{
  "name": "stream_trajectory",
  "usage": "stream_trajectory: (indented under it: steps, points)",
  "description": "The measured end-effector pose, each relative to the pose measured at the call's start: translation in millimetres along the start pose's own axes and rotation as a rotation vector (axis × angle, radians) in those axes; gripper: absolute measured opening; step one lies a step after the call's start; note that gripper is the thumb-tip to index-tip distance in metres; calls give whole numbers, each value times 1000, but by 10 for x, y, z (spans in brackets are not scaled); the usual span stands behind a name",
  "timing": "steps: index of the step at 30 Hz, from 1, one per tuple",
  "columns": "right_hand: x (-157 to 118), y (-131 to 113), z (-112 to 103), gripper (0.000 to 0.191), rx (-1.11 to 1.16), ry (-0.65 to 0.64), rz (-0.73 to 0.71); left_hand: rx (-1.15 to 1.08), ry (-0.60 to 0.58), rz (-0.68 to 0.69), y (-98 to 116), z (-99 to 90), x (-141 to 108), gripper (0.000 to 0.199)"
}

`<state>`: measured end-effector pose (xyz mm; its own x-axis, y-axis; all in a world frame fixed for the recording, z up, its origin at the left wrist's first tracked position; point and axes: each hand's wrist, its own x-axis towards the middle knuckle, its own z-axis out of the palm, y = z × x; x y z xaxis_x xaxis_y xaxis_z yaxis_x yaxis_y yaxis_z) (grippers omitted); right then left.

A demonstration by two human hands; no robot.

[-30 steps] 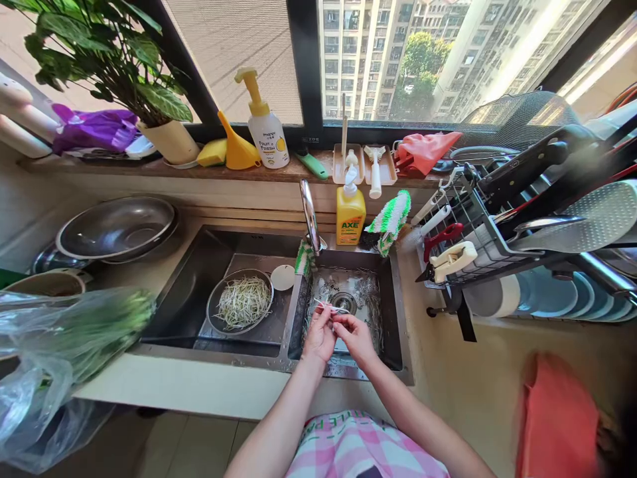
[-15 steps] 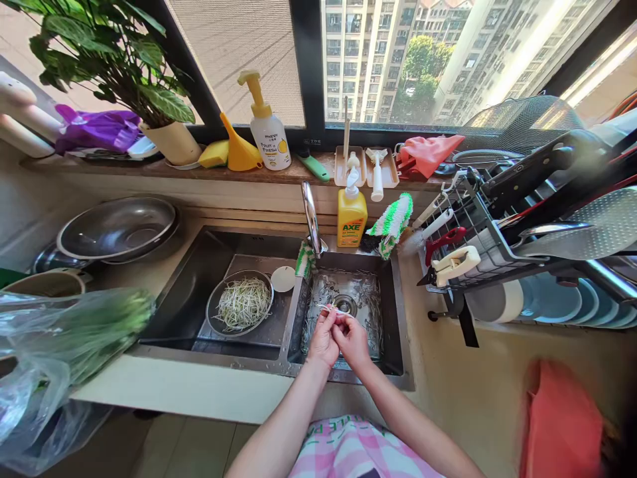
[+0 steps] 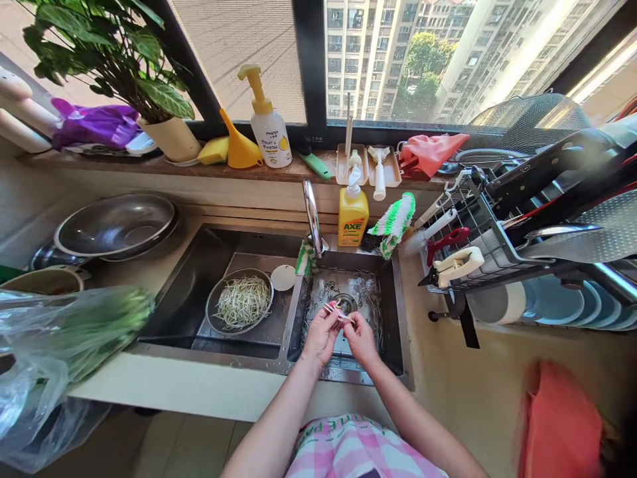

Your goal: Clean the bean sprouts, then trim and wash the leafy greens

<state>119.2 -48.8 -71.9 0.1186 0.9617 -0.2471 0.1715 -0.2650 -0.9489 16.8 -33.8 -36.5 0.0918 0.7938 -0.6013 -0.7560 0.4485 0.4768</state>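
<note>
Above the right sink basin [image 3: 395, 312], my left hand [image 3: 321, 337] pinches a few thin white bean sprouts [image 3: 334, 309] between thumb and fingers. My right hand [image 3: 361, 340] is closed on the other end of the sprouts, a small gap from the left. Beneath both hands, the basin holds water with loose sprout bits around the drain [image 3: 351, 303]. In the left basin stands a round metal bowl [image 3: 212, 317] heaped with bean sprouts [image 3: 243, 302], beside a small white round lid or dish [image 3: 283, 277].
A faucet [image 3: 312, 216] rises behind the basins, near a yellow detergent bottle [image 3: 353, 216]. At left are a wok [image 3: 117, 226] and bagged green vegetables [image 3: 99, 325]. A dish rack [image 3: 478, 245] with knives and plates is at right. The sill holds a plant pot [image 3: 169, 138] and a pump bottle [image 3: 271, 136].
My hands have moved slightly apart, the right one shifting right. The sprouts between them now show more, stretched at a slant.
</note>
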Motion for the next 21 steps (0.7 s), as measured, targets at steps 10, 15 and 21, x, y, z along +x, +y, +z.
stream_trajectory:
  steps: [10,15,21]
  points:
    - [302,-336,-459,29,120,-357,-14,396,-338,-326,359,-117,-186,27]
    - [325,-422,-494,31,37,-476,-82,498,-337,-360,346,-157,-177,27]
    - [346,-386,-529,26,-90,-578,-55,563,-251,-356,308,-154,-159,26]
